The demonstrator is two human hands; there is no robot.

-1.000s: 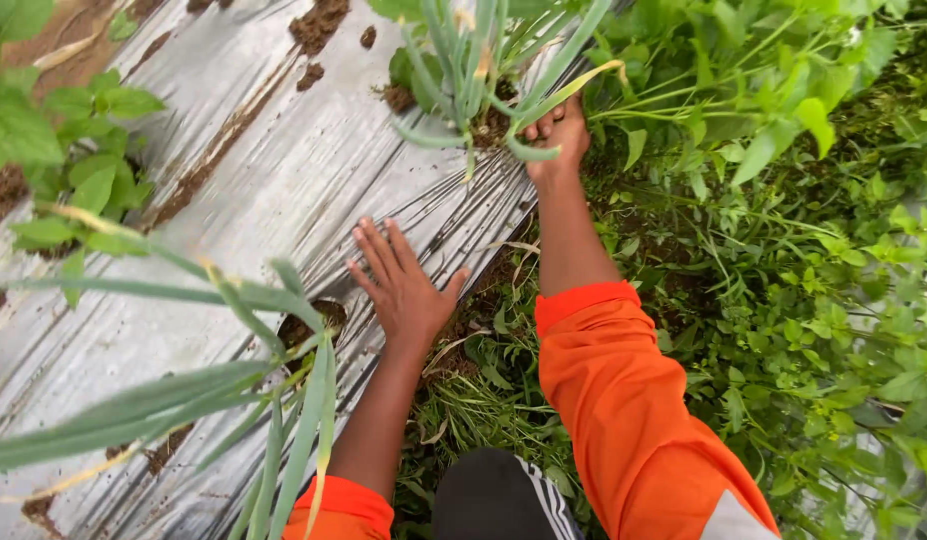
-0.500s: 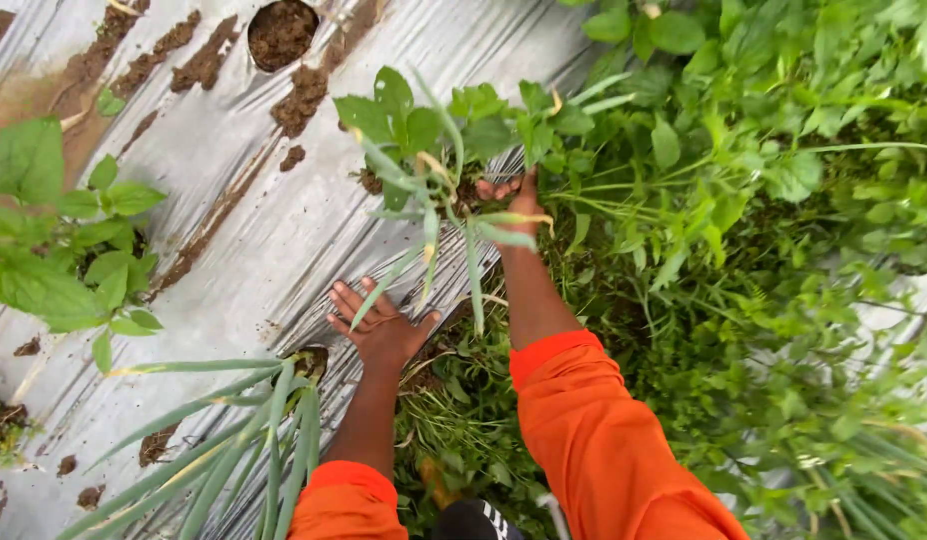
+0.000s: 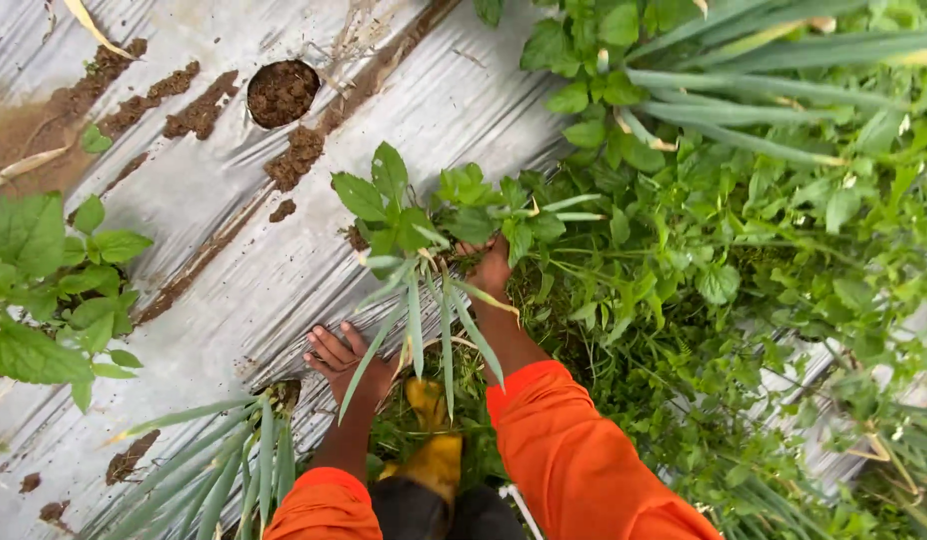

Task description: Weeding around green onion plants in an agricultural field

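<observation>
Weed clump [image 3: 424,225] sits at the edge of the silver plastic mulch [image 3: 184,200]; our right hand [image 3: 491,268] grips its base, apparently closed. Left hand [image 3: 342,362] rests spread open, flat on the mulch.

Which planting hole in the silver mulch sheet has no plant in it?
The round hole at the top left: only bare brown soil. The hole by the left hand holds long-leaved green shoots.

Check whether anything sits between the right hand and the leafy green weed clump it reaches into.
Nothing separates them: the right hand is already in the base of the leafy green weed clump. Its long drooping blades partly hide the fingers.
</observation>
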